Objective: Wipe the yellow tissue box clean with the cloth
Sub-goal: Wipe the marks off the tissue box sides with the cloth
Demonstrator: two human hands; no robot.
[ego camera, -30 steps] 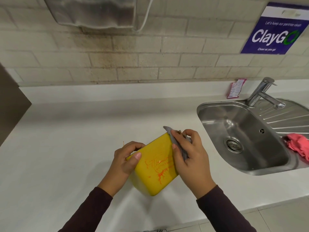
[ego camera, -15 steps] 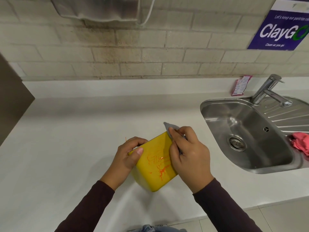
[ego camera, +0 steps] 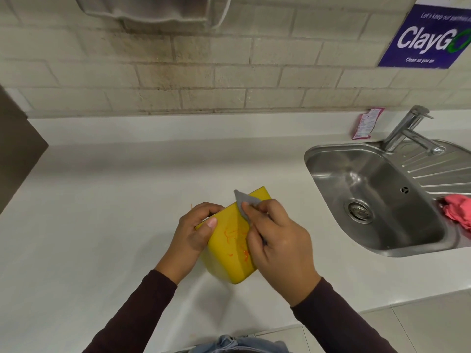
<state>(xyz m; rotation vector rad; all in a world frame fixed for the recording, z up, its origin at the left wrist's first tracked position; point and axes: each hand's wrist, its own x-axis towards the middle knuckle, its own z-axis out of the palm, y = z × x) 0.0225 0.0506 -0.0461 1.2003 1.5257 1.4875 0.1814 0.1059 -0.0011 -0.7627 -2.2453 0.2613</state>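
Observation:
The yellow tissue box (ego camera: 230, 258) is held tilted above the white counter, with orange scribble marks on the face turned toward me. My left hand (ego camera: 195, 231) grips its left edge, thumb on the front face. My right hand (ego camera: 276, 247) presses a small grey cloth (ego camera: 244, 202) against the box's upper right part; most of the cloth is hidden under the fingers, one corner sticks up.
A steel sink (ego camera: 377, 197) with a tap (ego camera: 407, 131) lies to the right. A pink rag (ego camera: 458, 210) sits on its drainer. A pink sachet (ego camera: 367, 123) leans on the backsplash. A dark panel (ego camera: 17, 149) stands at the far left of the white counter (ego camera: 102, 212).
My right hand has slid with the cloth from the box's right edge onto the marked face. The orange marks look fainter and partly covered. The left hand keeps its grip.

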